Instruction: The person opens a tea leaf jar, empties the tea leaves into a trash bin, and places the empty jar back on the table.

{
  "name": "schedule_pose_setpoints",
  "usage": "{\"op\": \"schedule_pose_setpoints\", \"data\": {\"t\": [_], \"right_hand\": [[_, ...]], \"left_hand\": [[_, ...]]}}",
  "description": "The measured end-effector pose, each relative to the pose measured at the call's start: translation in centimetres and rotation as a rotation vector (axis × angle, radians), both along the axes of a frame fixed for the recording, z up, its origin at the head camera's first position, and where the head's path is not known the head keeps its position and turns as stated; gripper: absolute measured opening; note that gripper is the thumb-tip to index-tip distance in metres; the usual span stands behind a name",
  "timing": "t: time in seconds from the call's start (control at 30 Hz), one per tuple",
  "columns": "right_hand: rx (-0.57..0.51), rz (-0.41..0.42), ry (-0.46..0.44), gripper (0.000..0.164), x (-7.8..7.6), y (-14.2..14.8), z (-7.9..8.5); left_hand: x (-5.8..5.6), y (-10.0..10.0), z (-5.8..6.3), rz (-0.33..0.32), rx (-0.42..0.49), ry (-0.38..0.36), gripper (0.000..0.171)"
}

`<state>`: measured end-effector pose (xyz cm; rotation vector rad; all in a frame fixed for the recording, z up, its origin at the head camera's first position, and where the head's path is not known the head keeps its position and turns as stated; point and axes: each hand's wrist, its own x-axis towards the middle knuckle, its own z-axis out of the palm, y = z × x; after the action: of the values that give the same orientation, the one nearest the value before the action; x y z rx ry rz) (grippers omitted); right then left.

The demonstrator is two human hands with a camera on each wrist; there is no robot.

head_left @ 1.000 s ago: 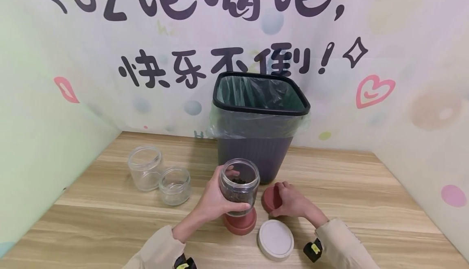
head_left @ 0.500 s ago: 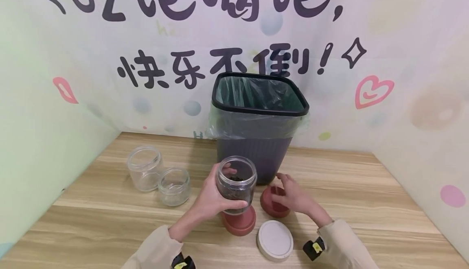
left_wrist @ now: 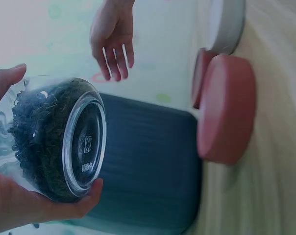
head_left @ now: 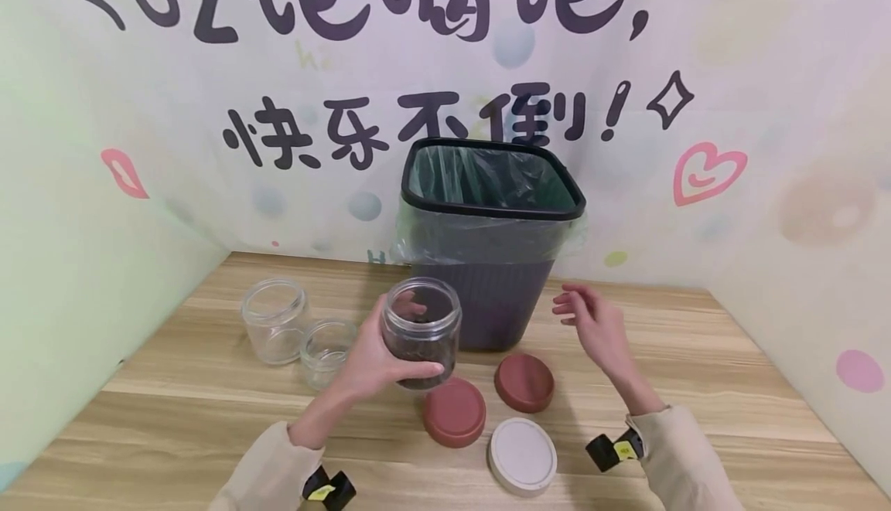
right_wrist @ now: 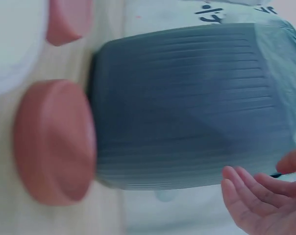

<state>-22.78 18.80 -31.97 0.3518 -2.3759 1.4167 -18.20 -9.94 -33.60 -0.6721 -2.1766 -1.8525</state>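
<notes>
My left hand [head_left: 372,360] grips a clear glass jar [head_left: 422,337] around its side, lifted above the table with its open mouth up. Dark, dry leaf-like bits, resembling loose tea, fill the jar's lower part, as the left wrist view shows through the glass [left_wrist: 50,132]. To the right of the bin, my right hand [head_left: 595,325] is raised with loosely bent fingers and holds nothing. Between the two arms lie two red lids [head_left: 455,412] and a white lid [head_left: 523,455]. The farther red lid [right_wrist: 55,142] shows a hollow upper side.
A dark bin [head_left: 480,302] with a black rim and a thin plastic liner stands at the back, behind the jar. Two lidless glass jars, one taller [head_left: 274,321] and one shorter [head_left: 327,352], stand at the left. Walls enclose the wooden table [head_left: 174,418] at back and sides.
My right hand has let go of the farther red lid and moved up and right, away from it. The left hand has carried the filled jar up and to the left.
</notes>
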Motion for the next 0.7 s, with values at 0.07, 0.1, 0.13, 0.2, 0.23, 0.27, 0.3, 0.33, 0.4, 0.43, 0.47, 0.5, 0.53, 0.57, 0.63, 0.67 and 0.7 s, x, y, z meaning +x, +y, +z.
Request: {"op": "schedule_pose_setpoints", "data": {"t": [0.07,0.1,0.13,0.2,0.23,0.27,0.3,0.33,0.4,0.43,0.47,0.5,0.53,0.57,0.63,0.67,0.7], "right_hand": [[-0.024,-0.001,-0.002,0.029,0.0,0.1,0.9],[-0.037,-0.001,-0.001,0.030,0.0,0.2,1.4],[-0.042,0.001,-0.001,0.032,-0.1,0.2,1.9],[-0.058,-0.002,-0.009,0.036,-0.1,0.2,2.8],[-0.066,-0.009,-0.012,0.038,-0.2,0.1,3.4],[-0.066,-0.018,-0.014,0.040,-0.2,0.0,3.9],[-0.066,-0.030,-0.017,0.042,-0.3,0.0,4.3],[-0.059,-0.046,-0.020,0.045,-0.4,-0.1,4.9],[-0.050,-0.081,-0.024,0.050,-0.6,-0.2,5.8],[-0.041,-0.100,-0.024,0.052,-0.7,-0.2,6.3],[-0.029,-0.115,-0.028,0.054,-0.8,-0.2,6.8],[-0.018,-0.131,-0.029,0.055,-0.9,-0.2,7.2],[0.003,-0.148,-0.029,0.057,-1.1,-0.2,7.6],[0.026,-0.159,-0.027,0.058,-1.2,-0.2,8.0],[0.073,-0.175,-0.025,0.059,-1.5,-0.2,8.8],[0.100,-0.179,-0.025,0.059,-1.6,-0.2,9.1],[0.122,-0.183,-0.025,0.060,-1.8,-0.3,9.4]], "left_hand": [[0.0,-0.5,0.5,0.026,0.003,-0.009,0.084],[0.0,-0.8,0.8,0.038,0.010,-0.018,0.085],[0.0,-1.1,1.1,0.056,0.015,-0.034,0.085],[0.0,-1.7,1.8,0.110,0.007,-0.059,0.085],[0.0,-2.0,2.2,0.135,0.008,-0.067,0.085],[0.0,-2.3,2.6,0.158,0.012,-0.072,0.085],[0.0,-2.6,3.0,0.183,0.016,-0.080,0.084],[-0.1,-2.9,3.4,0.216,0.010,-0.083,0.084],[-0.2,-3.5,4.3,0.266,-0.002,-0.088,0.084],[-0.3,-3.8,4.7,0.282,-0.004,-0.091,0.085],[-0.4,-4.1,5.2,0.299,-0.013,-0.095,0.085],[-0.5,-4.3,5.6,0.312,-0.023,-0.097,0.086],[-0.6,-4.6,6.1,0.318,-0.025,-0.097,0.087],[-0.7,-4.8,6.6,0.322,-0.028,-0.096,0.088],[-1.1,-5.2,7.6,0.328,-0.037,-0.087,0.089],[-1.3,-5.3,8.2,0.335,-0.045,-0.083,0.090],[-1.5,-5.5,8.7,0.336,-0.048,-0.080,0.091]]}}
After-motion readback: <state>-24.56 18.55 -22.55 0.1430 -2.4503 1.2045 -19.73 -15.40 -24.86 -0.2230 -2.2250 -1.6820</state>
